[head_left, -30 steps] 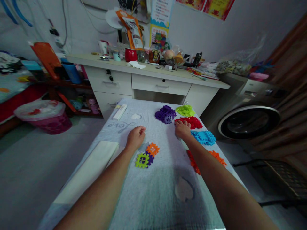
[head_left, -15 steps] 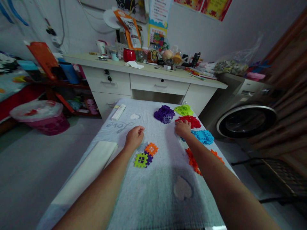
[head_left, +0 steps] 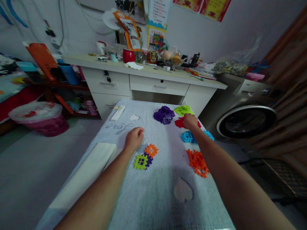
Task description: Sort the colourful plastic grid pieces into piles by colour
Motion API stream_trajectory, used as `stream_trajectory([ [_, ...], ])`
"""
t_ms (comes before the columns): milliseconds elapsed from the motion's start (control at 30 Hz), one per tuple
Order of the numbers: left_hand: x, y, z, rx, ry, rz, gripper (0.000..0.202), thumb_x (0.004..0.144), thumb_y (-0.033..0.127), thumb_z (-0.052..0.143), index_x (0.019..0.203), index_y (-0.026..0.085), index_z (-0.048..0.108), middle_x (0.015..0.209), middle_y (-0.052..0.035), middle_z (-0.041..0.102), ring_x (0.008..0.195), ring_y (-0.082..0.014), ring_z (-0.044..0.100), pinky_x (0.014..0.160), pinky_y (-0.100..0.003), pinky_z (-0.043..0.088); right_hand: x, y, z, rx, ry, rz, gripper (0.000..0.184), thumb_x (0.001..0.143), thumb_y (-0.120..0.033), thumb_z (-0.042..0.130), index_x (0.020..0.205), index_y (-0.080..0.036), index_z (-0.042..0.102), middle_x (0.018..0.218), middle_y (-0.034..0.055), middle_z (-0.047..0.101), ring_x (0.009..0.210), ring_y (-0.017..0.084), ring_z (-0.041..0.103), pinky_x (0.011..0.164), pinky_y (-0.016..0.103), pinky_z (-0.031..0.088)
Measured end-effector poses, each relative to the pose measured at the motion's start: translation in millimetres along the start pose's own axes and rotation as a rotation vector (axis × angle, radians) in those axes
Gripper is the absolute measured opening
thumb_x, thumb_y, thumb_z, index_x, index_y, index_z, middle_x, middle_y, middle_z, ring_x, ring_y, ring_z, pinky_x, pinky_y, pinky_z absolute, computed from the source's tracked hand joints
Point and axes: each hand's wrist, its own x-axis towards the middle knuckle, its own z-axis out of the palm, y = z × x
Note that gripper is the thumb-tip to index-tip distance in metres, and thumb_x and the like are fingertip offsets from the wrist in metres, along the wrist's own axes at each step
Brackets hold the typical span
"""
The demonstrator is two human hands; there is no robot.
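Note:
A light blue cloth [head_left: 153, 191] covers a narrow table. On it lie piles of plastic interlocking tiles: purple [head_left: 164, 115], lime green [head_left: 182, 110], red [head_left: 179, 122], blue [head_left: 187, 137] and orange [head_left: 198, 162]. My right hand [head_left: 190, 121] rests on the red pile with its fingers curled down into it; whether it grips a piece is hidden. My left hand [head_left: 133, 139] lies loosely closed on the cloth, just above a small joined group of orange [head_left: 151, 150], purple and green [head_left: 141, 162] tiles.
A white box [head_left: 118, 113] lies at the cloth's far left and a folded white sheet [head_left: 88, 172] along its left edge. Beyond stand a cluttered white desk [head_left: 144, 80], a washing machine [head_left: 247, 118] at right and a pink bin [head_left: 39, 118] at left.
My right hand has moved right and farther away, from beside the blue pile onto the red pile. The left hand has stayed where it was.

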Motion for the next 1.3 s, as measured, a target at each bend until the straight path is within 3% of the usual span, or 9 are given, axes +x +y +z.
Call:
stream_trajectory([
  [200, 0, 1, 0.3, -0.002, 0.004, 0.0, 0.025, 0.075, 0.015, 0.051, 0.094, 0.021, 0.066, 0.087, -0.0025, 0.07, 0.078, -0.0158, 0.065, 0.074, -0.026, 0.05, 38, 34, 7, -0.015, -0.078, 0.041, 0.044, 0.093, -0.025, 0.04, 0.134, -0.018, 0.053, 0.131, 0.0162, 0.059, 0.119, 0.03, 0.052, 0.094, 0.041, 0.042],
  [467, 0, 1, 0.1, 0.004, 0.003, 0.006, 0.023, 0.077, 0.016, 0.05, 0.093, 0.02, 0.066, 0.087, -0.0027, 0.07, 0.079, -0.0161, 0.065, 0.075, -0.026, 0.051, 60, 43, 23, -0.02, -0.164, 0.002, 0.037, 0.094, -0.031, 0.041, 0.122, -0.023, 0.065, 0.123, 0.0158, 0.064, 0.116, 0.036, 0.055, 0.091, 0.048, 0.045],
  [667, 0, 1, -0.1, 0.007, 0.002, 0.004, 0.024, 0.077, 0.016, 0.05, 0.094, 0.02, 0.066, 0.088, -0.0031, 0.07, 0.079, -0.0165, 0.065, 0.074, -0.027, 0.051, 62, 47, 29, -0.023, -0.176, -0.013, 0.036, 0.094, -0.029, 0.044, 0.121, -0.023, 0.066, 0.126, 0.0169, 0.06, 0.115, 0.035, 0.057, 0.091, 0.05, 0.045],
  [933, 0, 2, -0.8, 0.009, -0.003, 0.004, 0.024, 0.076, 0.016, 0.05, 0.094, 0.019, 0.066, 0.086, -0.0024, 0.07, 0.077, -0.0157, 0.065, 0.075, -0.027, 0.05, 61, 58, 32, -0.03, -0.18, -0.032, 0.03, 0.091, -0.02, 0.047, 0.113, -0.015, 0.067, 0.115, 0.017, 0.066, 0.104, 0.025, 0.064, 0.084, 0.032, 0.048],
  [1133, 1, 2, -1.7, 0.013, -0.007, 0.001, 0.024, 0.076, 0.016, 0.05, 0.094, 0.02, 0.066, 0.087, -0.0023, 0.071, 0.078, -0.016, 0.065, 0.075, -0.026, 0.05, 58, 63, 22, -0.023, -0.135, -0.084, 0.032, 0.089, -0.015, 0.047, 0.117, -0.012, 0.064, 0.113, 0.0164, 0.068, 0.101, 0.022, 0.064, 0.083, 0.027, 0.046],
  [1300, 1, 2, -0.9, 0.01, -0.008, 0.01, 0.024, 0.076, 0.016, 0.05, 0.094, 0.019, 0.066, 0.088, -0.0031, 0.07, 0.079, -0.0165, 0.065, 0.076, -0.027, 0.05, 39, 66, 8, -0.02, -0.107, -0.171, 0.034, 0.094, -0.016, 0.039, 0.113, -0.012, 0.067, 0.116, 0.0153, 0.067, 0.105, 0.02, 0.062, 0.087, 0.025, 0.044],
])
